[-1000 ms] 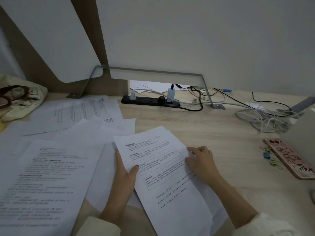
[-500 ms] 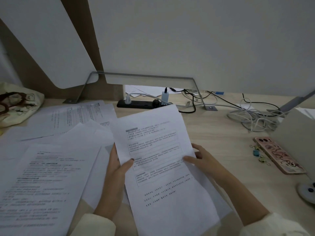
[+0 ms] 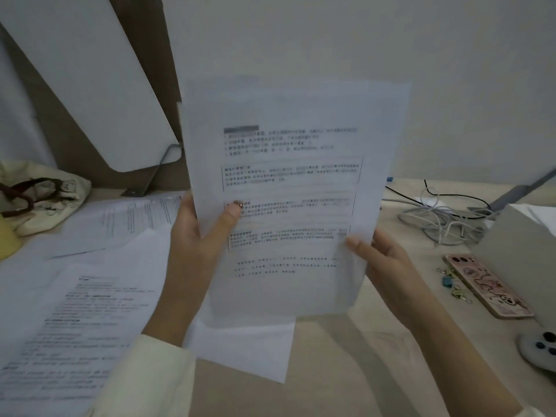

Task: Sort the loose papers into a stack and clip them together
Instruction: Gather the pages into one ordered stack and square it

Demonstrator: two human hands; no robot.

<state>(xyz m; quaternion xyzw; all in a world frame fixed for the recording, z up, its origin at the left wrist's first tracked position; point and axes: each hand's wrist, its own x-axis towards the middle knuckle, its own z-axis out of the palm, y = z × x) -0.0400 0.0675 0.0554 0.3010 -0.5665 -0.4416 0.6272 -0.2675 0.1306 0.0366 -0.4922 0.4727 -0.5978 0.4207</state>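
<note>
Pale wooden bench [image 3: 346, 356] lies strewn with loose papers [image 3: 90, 311]; left grip [image 3: 198, 236] and right grip [image 3: 382, 260] pinch opposite edges of printed sheets [image 3: 285, 191], held upright above it.

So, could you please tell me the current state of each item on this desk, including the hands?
Held sheets, lifted off the desk, upright, facing the person.
Left hand, grips the sheets' left edge, thumb on the front.
Right hand, pinches their right edge, thumb in front.
Loose papers, spread overlapping on the desk, unstacked.
Phone, lying flat, back up.
Binder clips, lying loose beside the phone, unused.
</note>
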